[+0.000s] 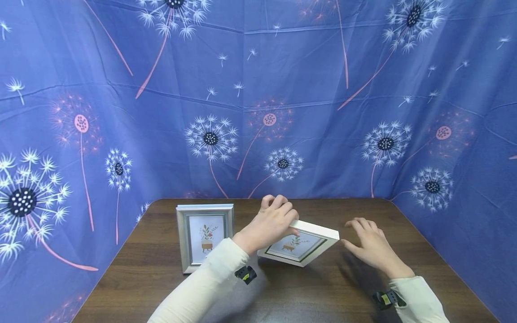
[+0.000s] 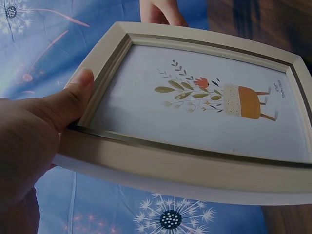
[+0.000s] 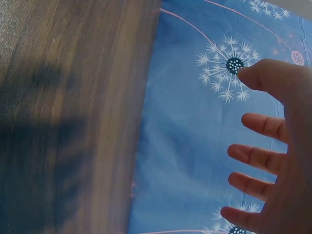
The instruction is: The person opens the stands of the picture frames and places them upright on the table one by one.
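My left hand [image 1: 271, 223] grips a cream picture frame [image 1: 330, 233] by one corner, with the thumb on its front border in the left wrist view. Tilted, the frame shows a print of a plant in an orange pot [image 2: 242, 102]; whether its lower edge touches the table cannot be told. To the right of it, my right hand [image 1: 372, 246] hovers over the table, apart from the frame. Its fingers [image 3: 256, 158] are spread and hold nothing. A silver picture frame [image 1: 184, 237] with a similar plant print stands upright on the left, partly behind my left sleeve.
The brown wooden table [image 1: 137, 269] lies beneath both hands. A blue cloth [image 1: 323, 134] with dandelion prints hangs behind it and along both sides. Dark wrist straps [image 1: 245, 274] sit over the pale sleeves.
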A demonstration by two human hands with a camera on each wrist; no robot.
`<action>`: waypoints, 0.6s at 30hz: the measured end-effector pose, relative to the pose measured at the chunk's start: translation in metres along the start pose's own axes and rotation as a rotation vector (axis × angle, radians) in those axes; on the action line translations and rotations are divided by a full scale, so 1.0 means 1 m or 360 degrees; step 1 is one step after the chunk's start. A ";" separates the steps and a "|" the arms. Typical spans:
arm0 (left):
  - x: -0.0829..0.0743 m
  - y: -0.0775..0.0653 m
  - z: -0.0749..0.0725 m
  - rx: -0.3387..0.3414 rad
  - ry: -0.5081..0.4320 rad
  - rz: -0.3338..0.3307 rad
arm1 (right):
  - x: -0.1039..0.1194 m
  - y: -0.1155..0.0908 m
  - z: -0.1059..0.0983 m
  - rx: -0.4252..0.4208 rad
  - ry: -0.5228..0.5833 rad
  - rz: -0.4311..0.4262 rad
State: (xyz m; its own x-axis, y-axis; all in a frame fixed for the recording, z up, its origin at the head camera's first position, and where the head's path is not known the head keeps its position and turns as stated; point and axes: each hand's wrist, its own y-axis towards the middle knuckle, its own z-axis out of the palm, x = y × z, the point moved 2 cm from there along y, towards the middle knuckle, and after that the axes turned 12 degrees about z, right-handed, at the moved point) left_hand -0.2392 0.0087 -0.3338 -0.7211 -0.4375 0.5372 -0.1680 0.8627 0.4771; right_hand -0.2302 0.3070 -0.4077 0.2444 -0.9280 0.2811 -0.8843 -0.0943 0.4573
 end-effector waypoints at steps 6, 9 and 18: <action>0.002 -0.001 -0.003 -0.0011 -0.0001 0.0039 | -0.001 0.001 -0.001 0.0016 0.0018 -0.0043; 0.003 -0.001 -0.006 -0.0022 -0.0017 0.0067 | -0.002 0.000 0.000 0.0000 0.0012 -0.0088; 0.006 -0.002 -0.011 -0.0032 -0.0002 0.0164 | -0.005 0.002 0.001 -0.0034 -0.0007 -0.0217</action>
State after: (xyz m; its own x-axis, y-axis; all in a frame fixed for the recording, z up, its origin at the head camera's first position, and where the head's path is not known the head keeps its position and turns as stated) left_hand -0.2356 0.0015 -0.3235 -0.7348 -0.3462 0.5833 -0.0791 0.8978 0.4333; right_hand -0.2334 0.3110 -0.4089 0.3600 -0.9086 0.2117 -0.8343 -0.2119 0.5090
